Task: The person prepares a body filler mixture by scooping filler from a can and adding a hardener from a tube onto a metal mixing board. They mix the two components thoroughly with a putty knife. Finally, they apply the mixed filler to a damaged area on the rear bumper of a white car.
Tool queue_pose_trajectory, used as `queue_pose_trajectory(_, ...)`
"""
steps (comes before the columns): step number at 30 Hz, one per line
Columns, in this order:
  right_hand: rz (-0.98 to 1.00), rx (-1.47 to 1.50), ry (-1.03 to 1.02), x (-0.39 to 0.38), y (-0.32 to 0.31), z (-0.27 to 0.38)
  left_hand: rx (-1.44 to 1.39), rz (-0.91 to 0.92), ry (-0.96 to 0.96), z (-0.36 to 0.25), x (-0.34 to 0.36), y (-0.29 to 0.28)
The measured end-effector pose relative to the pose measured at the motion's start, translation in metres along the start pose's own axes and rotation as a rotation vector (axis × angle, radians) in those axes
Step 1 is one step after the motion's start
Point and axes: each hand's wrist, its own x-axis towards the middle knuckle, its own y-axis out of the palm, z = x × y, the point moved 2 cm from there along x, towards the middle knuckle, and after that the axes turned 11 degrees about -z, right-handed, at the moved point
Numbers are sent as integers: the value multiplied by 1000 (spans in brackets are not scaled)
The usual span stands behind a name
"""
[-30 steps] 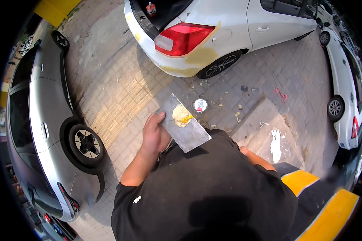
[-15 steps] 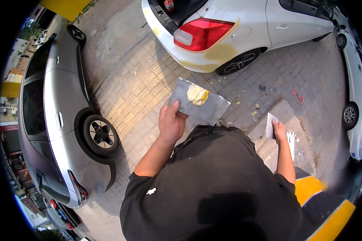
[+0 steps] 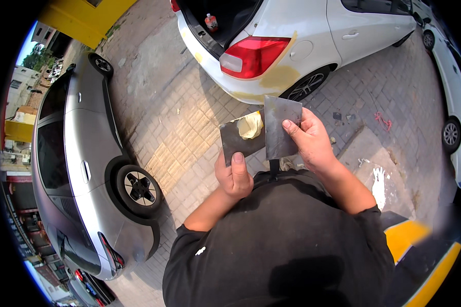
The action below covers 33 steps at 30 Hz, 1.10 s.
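My left hand (image 3: 234, 176) grips a dark flat metal plate (image 3: 235, 146) by its near edge, thumb on top. A lump of cream putty (image 3: 250, 126) with a bit of yellow sits on that plate. In my right hand (image 3: 312, 140) is a grey flat spreader blade (image 3: 281, 125), held by its right side with the thumb on its face. The blade overlaps the plate's right end beside the putty; whether it touches the putty is hard to tell. Beyond both hands, yellowish filler (image 3: 280, 78) covers patches around the tail light (image 3: 254, 56) of a white car (image 3: 312, 25).
A silver car (image 3: 82, 148) stands at the left, another white car (image 3: 453, 102) at the far right. The white car's boot is open, with a red bottle (image 3: 211, 22) inside. A white-splashed slab (image 3: 381, 174), pink string (image 3: 382, 122) and a yellow-black object (image 3: 410, 240) are at the right.
My right hand has swung in from the lower right, bringing the blade up against the plate. My left hand has shifted slightly down and right, and the plate has turned.
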Motion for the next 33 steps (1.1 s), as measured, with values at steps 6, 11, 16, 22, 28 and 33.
queue_pose_trajectory(6, 5, -3, -14, 1, 11, -2, 336, 209, 169, 3, -7, 4)
queue_pose_trajectory(11, 16, 19, -5, 8, 10, -5, 444, 370, 232, 1, -1, 8)
queue_pose_trajectory(16, -1, 44, 38, 13, 8, -1, 470, 476, 227, 7, 2, 5)
queue_pose_trajectory(22, -45, 286, -141, 16, -12, 29, 73, 476, -396, 29, 19, -21)
queue_pose_trajectory(28, -38, 283, -323, 12, -24, 47, -630, 146, -900, 21, 34, -12)
queue_pose_trajectory(33, 49, -106, -748, -6, -1, 14, -783, 65, -1025, 5, 29, 12)
